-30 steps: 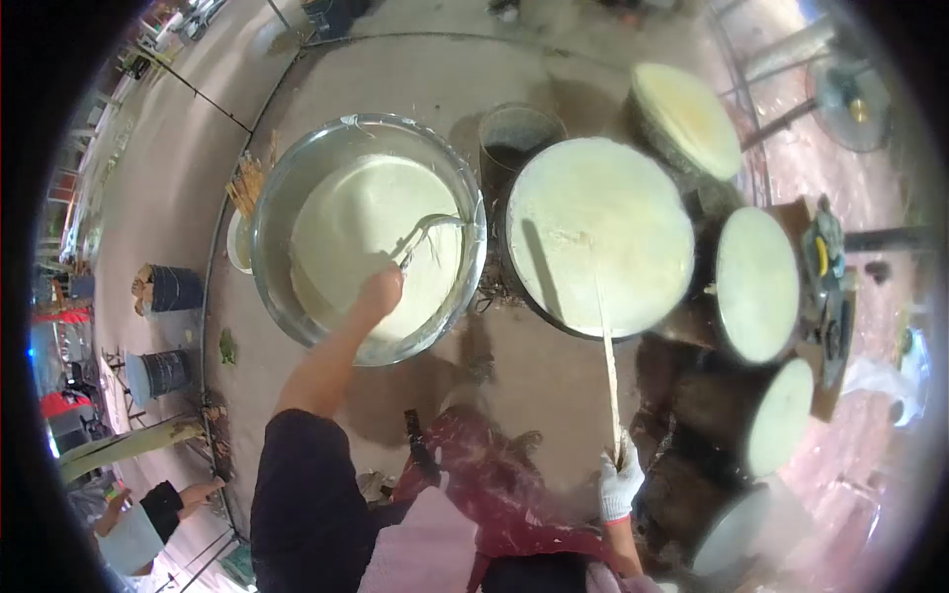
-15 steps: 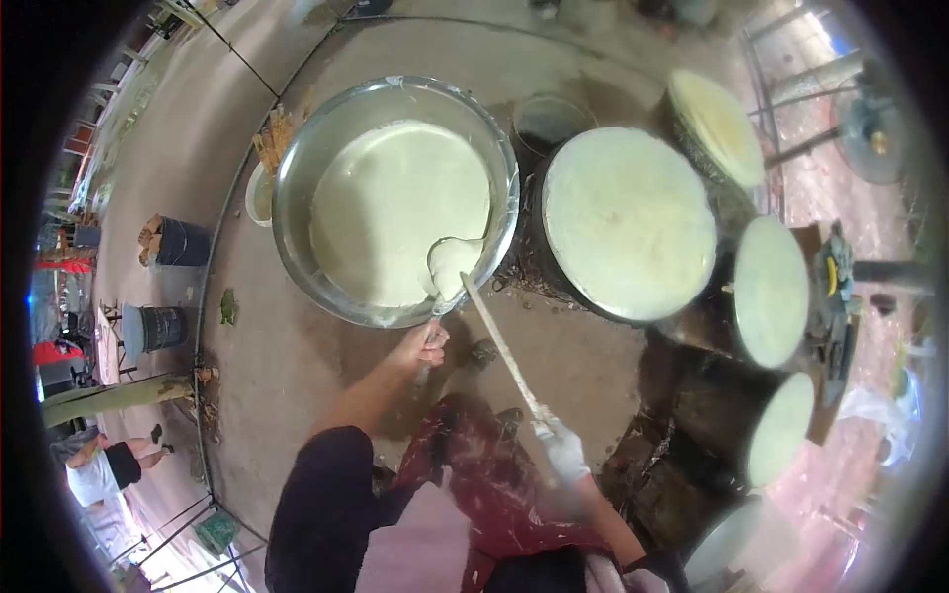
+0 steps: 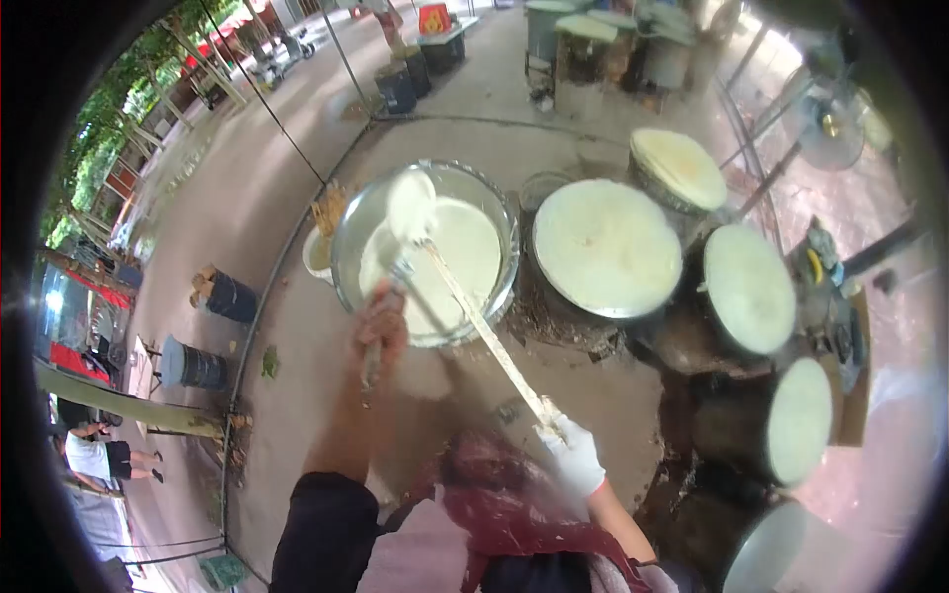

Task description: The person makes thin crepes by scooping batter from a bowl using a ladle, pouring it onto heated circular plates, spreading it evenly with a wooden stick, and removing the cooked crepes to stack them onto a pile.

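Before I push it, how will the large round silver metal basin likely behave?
The basin is probably heavy, given the pale creamy liquid pooled inside. Being shiny metal, it should feel stiff. The liquid's smooth surface suggests it could slosh.

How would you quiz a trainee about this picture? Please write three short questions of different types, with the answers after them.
1. What does the left hand hold? A) a bucket B) a ladle C) a bottle
2. True or false: the right hand is bare.
3. Fill in: The long stick is held in the ____ hand.

Key: 1. B; 2. False, it wears a white glove; 3. right.
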Demonstrator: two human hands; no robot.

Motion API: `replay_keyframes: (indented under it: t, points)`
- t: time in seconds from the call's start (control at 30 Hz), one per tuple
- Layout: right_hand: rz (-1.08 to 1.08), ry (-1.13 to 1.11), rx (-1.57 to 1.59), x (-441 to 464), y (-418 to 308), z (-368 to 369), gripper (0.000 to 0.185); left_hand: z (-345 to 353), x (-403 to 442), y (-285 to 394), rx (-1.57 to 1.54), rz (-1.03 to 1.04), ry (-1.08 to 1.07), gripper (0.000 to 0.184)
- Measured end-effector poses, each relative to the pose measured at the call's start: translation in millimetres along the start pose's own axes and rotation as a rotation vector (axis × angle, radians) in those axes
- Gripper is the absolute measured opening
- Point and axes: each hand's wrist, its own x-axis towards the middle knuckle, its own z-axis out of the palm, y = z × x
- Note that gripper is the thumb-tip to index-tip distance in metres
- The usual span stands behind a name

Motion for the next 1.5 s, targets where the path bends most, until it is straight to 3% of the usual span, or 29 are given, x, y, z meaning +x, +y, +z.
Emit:
replay_keyframes:
  t: [0.03,0.13,0.27,0.33,0.37,0.47,0.6,0.7,0.77,0.83,0.87,0.97,1.07,1.1,1.23,1.3,1.33,1.37,1.4,1.43,1.5]
  points:
    - [-0.076,0.068,-0.010,0,-7,-4,0.043,26,-2,9,-0.060,-0.095,-0.164,0.039]
    - [-0.257,0.283,0.066,2,-5,-7,0.048,68,6,55,0.826,0.334,-0.086,0.039]
    - [-0.082,0.473,0.281,7,17,-20,0.048,107,47,80,0.780,0.461,0.222,0.029]
    - [0.087,0.548,0.290,4,54,-32,0.049,109,69,94,0.811,0.448,0.255,0.027]
    - [0.036,0.626,0.295,1,63,-35,0.049,107,80,99,0.824,0.438,0.277,0.026]
    - [0.134,0.760,0.237,-26,93,-49,0.051,92,94,47,1.382,0.623,0.350,0.025]
    - [0.241,1.001,0.420,-67,104,-47,0.051,75,116,-9,1.607,0.316,0.243,0.025]
    - [0.350,1.201,0.474,-108,80,-42,0.050,80,149,-65,1.546,-0.048,0.108,0.029]
    - [0.491,1.337,0.373,-141,109,-28,0.050,56,181,-89,1.432,-0.438,0.124,0.034]
    - [0.490,1.460,0.435,-177,118,-18,0.050,-9,220,-118,0.886,-0.914,0.029,0.037]
    - [0.561,1.517,0.454,-199,117,-10,0.050,-20,225,-153,0.829,-1.002,0.225,0.036]
    - [0.719,1.718,0.576,-257,110,-5,0.050,-53,228,-285,0.559,-1.270,0.487,0.037]
    - [0.716,1.995,0.565,-324,154,22,0.049,-70,212,-439,0.890,-1.547,0.136,0.039]
    - [0.692,2.091,0.519,-345,163,25,0.048,-75,205,-487,0.829,-1.608,0.183,0.039]
    - [0.973,2.150,0.815,-417,148,1,0.047,-92,191,-656,0.673,-1.792,0.315,0.039]
    - [0.811,2.278,0.706,-448,173,-7,0.046,-101,178,-740,0.676,-1.910,0.197,0.035]
    - [0.794,2.302,0.600,-458,187,-14,0.045,-115,173,-775,0.799,-1.903,0.124,0.035]
    - [0.781,2.317,0.491,-471,195,-35,0.044,-124,166,-809,1.010,-1.931,-0.195,0.036]
    - [0.765,2.270,0.644,-485,176,-75,0.044,-124,147,-838,1.114,-1.797,-0.308,0.023]
    - [0.749,2.317,0.494,-489,210,-80,0.044,-130,138,-869,1.135,-1.846,-0.222,0.020]
    - [0.814,2.337,0.364,-498,216,-135,0.046,-154,112,-922,1.271,-1.757,-0.353,0.023]
